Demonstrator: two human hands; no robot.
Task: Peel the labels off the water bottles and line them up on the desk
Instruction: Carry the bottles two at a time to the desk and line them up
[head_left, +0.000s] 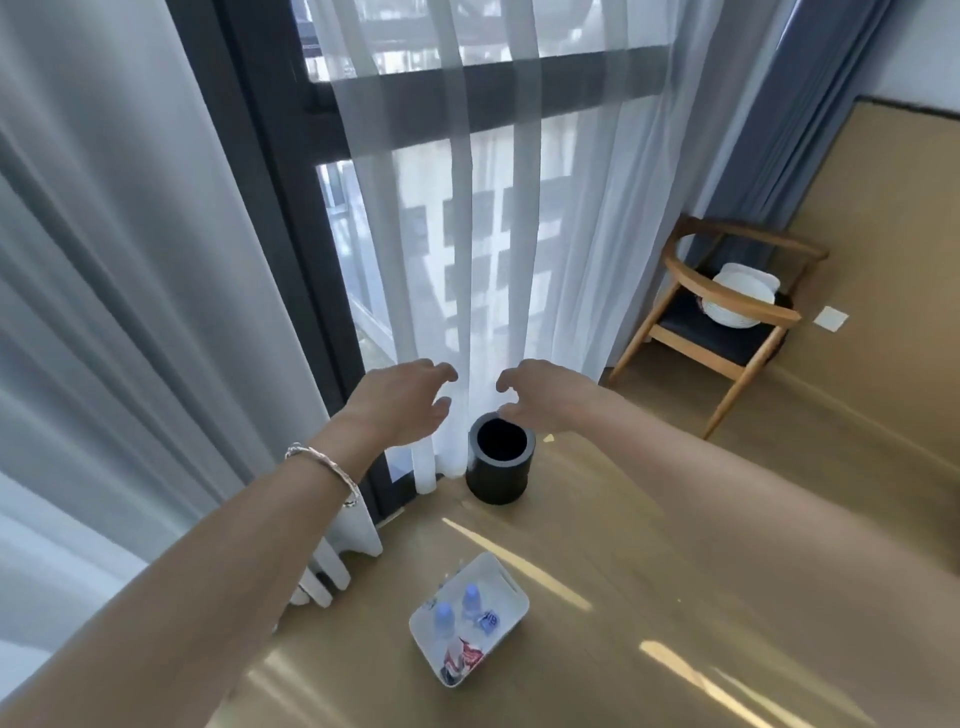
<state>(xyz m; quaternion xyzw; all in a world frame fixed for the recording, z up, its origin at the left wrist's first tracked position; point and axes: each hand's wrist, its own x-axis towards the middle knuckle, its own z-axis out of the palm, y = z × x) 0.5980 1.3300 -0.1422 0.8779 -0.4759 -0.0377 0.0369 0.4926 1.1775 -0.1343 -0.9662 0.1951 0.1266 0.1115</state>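
Observation:
A white basket (511, 587) stands on the wooden floor below me. In it lie water bottles with blue caps (445, 618) and a red-and-white wrapper (464, 657). Both arms are stretched forward, high above the basket. My left hand (405, 397) is open with curled fingers and holds nothing; a silver bracelet (324, 470) circles its wrist. My right hand (540, 395) is also open and bare, facing the left one across a small gap. Both hands hover over a black round bin (501, 486) by the curtain. No desk is in view.
Sheer white curtains (467, 208) hang over a dark-framed window; a grey drape (104, 260) is at left. A wooden chair (727, 312) with a white hat on its seat stands at right by the tan wall. Open floor lies to the right of the basket.

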